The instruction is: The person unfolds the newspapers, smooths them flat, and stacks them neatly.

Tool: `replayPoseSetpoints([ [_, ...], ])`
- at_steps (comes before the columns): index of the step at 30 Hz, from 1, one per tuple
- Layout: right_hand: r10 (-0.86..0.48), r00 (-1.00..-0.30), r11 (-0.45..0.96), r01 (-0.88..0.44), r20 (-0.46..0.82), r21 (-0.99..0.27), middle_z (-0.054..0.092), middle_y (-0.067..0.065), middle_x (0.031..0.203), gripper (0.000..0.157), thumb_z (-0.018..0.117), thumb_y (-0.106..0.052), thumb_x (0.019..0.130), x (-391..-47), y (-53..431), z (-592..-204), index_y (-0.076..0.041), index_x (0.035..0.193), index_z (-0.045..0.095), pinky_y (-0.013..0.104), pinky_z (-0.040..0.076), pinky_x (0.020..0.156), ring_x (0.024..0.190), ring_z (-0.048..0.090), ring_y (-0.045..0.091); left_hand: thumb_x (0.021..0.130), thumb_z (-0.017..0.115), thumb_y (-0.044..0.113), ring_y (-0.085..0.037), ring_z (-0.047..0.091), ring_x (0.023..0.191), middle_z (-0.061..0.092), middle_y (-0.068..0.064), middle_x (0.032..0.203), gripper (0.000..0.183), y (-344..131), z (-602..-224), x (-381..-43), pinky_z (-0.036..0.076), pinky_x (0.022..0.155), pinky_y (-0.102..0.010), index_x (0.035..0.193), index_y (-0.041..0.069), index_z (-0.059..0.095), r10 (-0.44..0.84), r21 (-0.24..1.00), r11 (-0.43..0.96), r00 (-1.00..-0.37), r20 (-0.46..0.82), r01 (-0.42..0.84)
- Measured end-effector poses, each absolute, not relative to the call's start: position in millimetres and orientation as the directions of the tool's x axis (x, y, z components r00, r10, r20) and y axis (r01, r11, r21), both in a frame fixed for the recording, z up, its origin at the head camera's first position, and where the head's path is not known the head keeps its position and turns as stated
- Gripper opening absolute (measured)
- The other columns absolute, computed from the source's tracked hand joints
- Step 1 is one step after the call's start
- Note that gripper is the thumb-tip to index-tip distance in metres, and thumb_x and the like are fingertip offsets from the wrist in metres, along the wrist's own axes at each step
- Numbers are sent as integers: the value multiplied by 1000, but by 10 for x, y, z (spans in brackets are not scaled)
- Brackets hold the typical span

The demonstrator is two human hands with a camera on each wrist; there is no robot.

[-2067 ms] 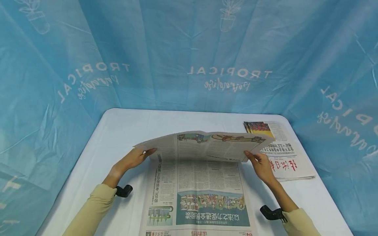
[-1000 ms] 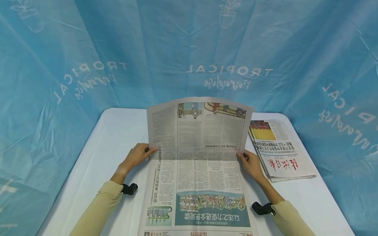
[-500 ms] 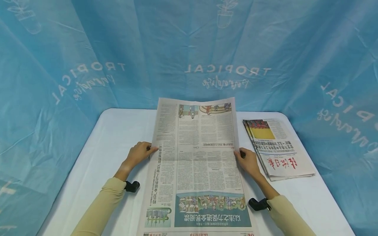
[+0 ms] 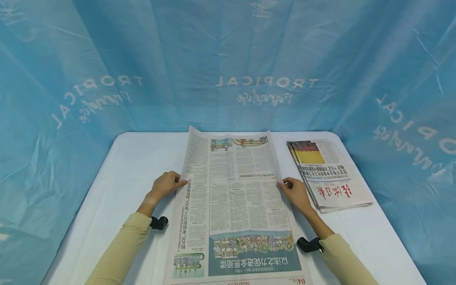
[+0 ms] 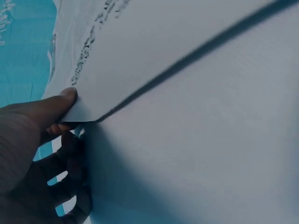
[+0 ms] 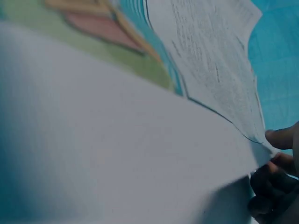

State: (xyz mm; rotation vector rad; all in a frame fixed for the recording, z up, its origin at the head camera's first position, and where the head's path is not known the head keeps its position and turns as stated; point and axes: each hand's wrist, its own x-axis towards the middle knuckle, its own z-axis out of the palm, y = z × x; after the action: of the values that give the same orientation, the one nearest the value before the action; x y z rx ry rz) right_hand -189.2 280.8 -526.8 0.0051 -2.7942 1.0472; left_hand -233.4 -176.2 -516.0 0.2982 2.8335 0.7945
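Note:
A newspaper [image 4: 246, 198] lies unfolded lengthwise down the middle of the white table, its print upside down in the head view. Its far end curls up a little near the table's back edge. At the left side edge, my left hand [image 4: 166, 185] pinches the paper between thumb and forefinger; the left wrist view shows the thumb [image 5: 67, 95] on top and the other fingers curled below. My right hand [image 4: 295, 192] pinches the opposite edge, with the thumb [image 6: 280, 137] on the printed side in the right wrist view.
A stack of folded newspapers [image 4: 329, 178] lies at the right back of the white table [image 4: 139, 158]. Blue curtains [image 4: 228, 59] with white lettering hang behind and on both sides. A black wrist camera [image 4: 159, 223] sits on the left wrist, another [image 4: 309, 244] on the right.
The newspaper's far half has swung up from its fold, stood upright, then dropped back toward the table's far edge. Both hands stay at its side edges, the right having shifted slightly left.

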Motion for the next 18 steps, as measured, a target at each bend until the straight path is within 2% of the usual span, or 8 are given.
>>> replayPoseSetpoints([
  [3, 49, -996, 747, -10, 69, -665, 70, 17, 81, 30, 70, -20, 90, -1815, 2848, -5231, 7, 102, 70, 34, 49, 64, 70, 64, 23, 93, 65, 38, -11, 40, 49, 46, 2, 52, 45, -1762, -5148, -2344, 29, 48, -23, 59, 10, 55, 251, 536, 833, -958, -141, 140],
  [7, 20, -998, 714, 59, -65, -698, 71, 23, 92, 41, 70, -22, 91, -1702, 2922, -5189, 13, 112, 64, 35, 52, 68, 80, 68, 26, 94, 64, 37, -9, 37, 48, 42, 3, 51, 46, -1766, -5158, -2383, 27, 47, -22, 58, 11, 53, 268, 546, 826, -949, -167, 137],
  [9, -1, -991, 676, 97, -133, -730, 71, 22, 90, 43, 69, -21, 91, -1661, 2957, -5174, 14, 116, 62, 32, 52, 63, 75, 67, 22, 94, 64, 37, -10, 37, 49, 40, 3, 51, 46, -1770, -5166, -2407, 27, 48, -22, 57, 12, 51, 260, 537, 835, -946, -192, 120],
  [11, -31, -984, 639, 116, -176, -760, 70, 15, 81, 40, 68, -20, 92, -1636, 2984, -5163, 13, 113, 64, 28, 48, 57, 65, 61, 15, 94, 63, 39, -11, 38, 50, 39, 3, 51, 48, -1767, -5153, -2417, 29, 49, -25, 57, 13, 48, 233, 483, 869, -948, -219, 102],
  [15, -69, -977, 570, 128, -202, -812, 59, 2, 62, 26, 67, -19, 92, -1616, 3009, -5163, 7, 98, 68, 25, 40, 48, 50, 46, 10, 93, 62, 47, -19, 47, 57, 48, -4, 58, 47, -1720, -5057, -2411, 39, 63, -40, 66, 9, 54, 154, 354, 934, -954, -258, 55],
  [18, -65, -975, 554, 141, -211, -821, 55, -1, 59, 25, 68, -20, 92, -1606, 3027, -5190, 4, 93, 68, 25, 39, 48, 48, 45, 10, 90, 65, 49, -25, 52, 64, 58, -9, 68, 46, -1630, -4985, -2416, 40, 76, -52, 80, 4, 61, 113, 280, 959, -961, -254, 39],
])
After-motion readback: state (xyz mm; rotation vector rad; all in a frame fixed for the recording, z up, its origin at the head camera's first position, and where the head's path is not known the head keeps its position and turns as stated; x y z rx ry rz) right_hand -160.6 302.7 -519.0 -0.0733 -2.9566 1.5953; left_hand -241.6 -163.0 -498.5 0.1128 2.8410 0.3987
